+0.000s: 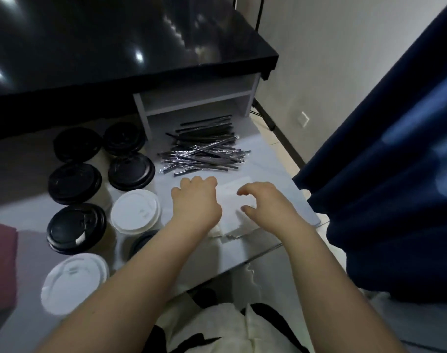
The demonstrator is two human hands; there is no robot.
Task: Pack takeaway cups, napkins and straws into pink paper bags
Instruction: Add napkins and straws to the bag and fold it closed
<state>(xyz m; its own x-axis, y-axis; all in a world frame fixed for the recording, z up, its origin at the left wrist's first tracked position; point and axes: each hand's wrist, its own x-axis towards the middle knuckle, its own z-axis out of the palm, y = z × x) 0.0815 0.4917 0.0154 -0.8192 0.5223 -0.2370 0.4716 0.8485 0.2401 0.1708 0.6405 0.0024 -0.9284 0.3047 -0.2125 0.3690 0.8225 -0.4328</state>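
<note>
A stack of white napkins lies on the grey table in front of me. My left hand rests on the stack's left side with its fingers curled down over it, fingertips hidden. My right hand arches over the stack's right side, thumb and forefinger pinching at the top napkin. Wrapped black straws lie in a loose heap just beyond the napkins. To the left stand several lidded takeaway cups, some with black lids and some with white lids. A pink paper bag shows at the far left edge.
A glossy black counter overhangs the back of the table, with a grey open shelf unit under it behind the straws. A dark blue curtain hangs close on the right. The table's near edge runs just below the napkins.
</note>
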